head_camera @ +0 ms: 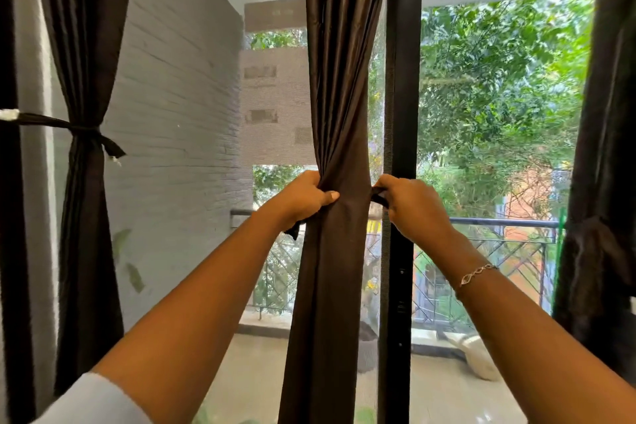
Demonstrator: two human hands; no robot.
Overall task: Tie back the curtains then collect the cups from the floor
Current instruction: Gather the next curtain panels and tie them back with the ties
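A dark brown middle curtain [339, 96] hangs in front of me, gathered into a narrow bunch at hand height. My left hand [303, 196] grips the bunch from its left side, thumb pressed on the front, with a dark strap end hanging below the palm. My right hand [409, 203] pinches the other dark tie strap end [378, 197] at the curtain's right edge. The left curtain [86, 45] is bound by a dark tie [86, 132]. A third curtain [605, 182] hangs at the right. No cups are in view.
A black door frame post [402, 113] stands just behind the middle curtain. Beyond the glass lie a balcony with a metal railing [499, 224], a grey brick wall [179, 113] and trees. A pale object [478, 358] lies on the balcony floor.
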